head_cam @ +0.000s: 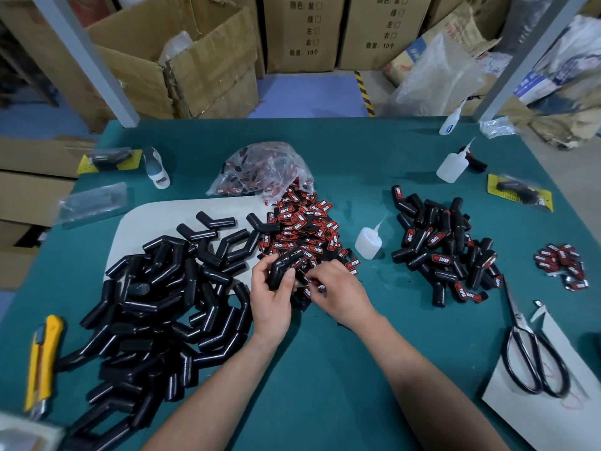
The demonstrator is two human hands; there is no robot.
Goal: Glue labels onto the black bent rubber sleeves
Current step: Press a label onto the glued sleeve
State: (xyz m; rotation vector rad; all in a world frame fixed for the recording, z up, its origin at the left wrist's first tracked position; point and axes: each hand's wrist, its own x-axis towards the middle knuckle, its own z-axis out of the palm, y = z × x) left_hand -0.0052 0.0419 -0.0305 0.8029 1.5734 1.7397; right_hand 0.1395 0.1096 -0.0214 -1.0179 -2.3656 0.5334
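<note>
My left hand [274, 296] grips a black bent rubber sleeve [282, 267] above the near edge of a heap of red-and-black labels [300, 229]. Right beside it, my right hand [338, 292] pinches a small label [307, 281] close to the sleeve. A big pile of bare black sleeves [162, 304] lies to the left, partly on a white sheet. To the right lies a pile of sleeves with labels on them [445, 245]. A small clear glue bottle [369, 240] stands between the label heap and that pile.
A plastic bag of labels [260, 170] sits behind the heap. Two more glue bottles [452, 164] stand at the far right. Scissors [530, 349] lie on paper at the right, a yellow utility knife [40, 359] at the left. A few labels [561, 266] lie at far right.
</note>
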